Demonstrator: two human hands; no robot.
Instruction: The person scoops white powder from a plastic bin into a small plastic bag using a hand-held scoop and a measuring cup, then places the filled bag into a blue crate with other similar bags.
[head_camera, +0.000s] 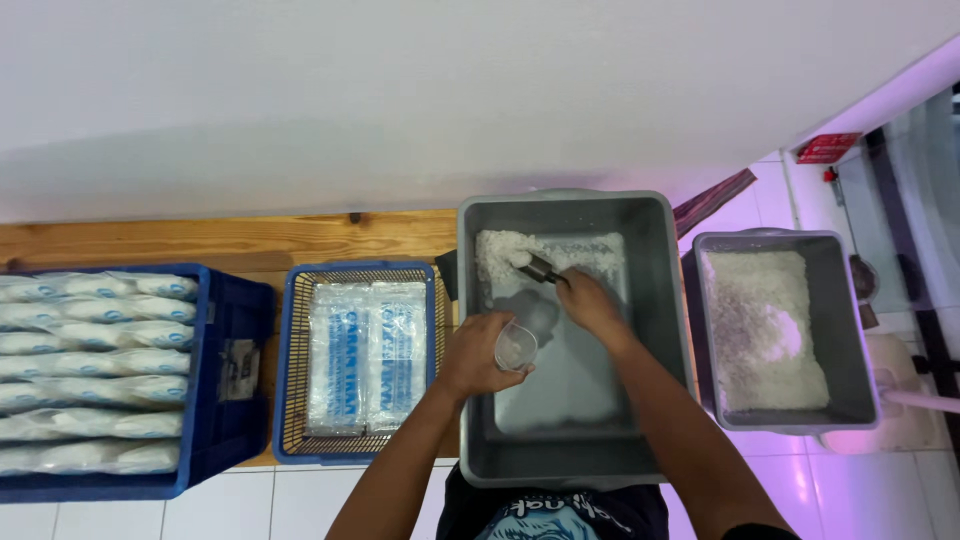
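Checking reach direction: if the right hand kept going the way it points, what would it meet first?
The right hand, holding a scoop, points at the white grains; likely those, then the tub wall.

Inside the grey tub we have bare floor along the near half, since the white grains are heaped only at the far end, but our left hand with its clear cup and our right hand crowd the middle. The tub's walls fence us on all sides. To the left, the blue basket stands just beside it; to the right, the second grey tub leaves only a narrow gap.
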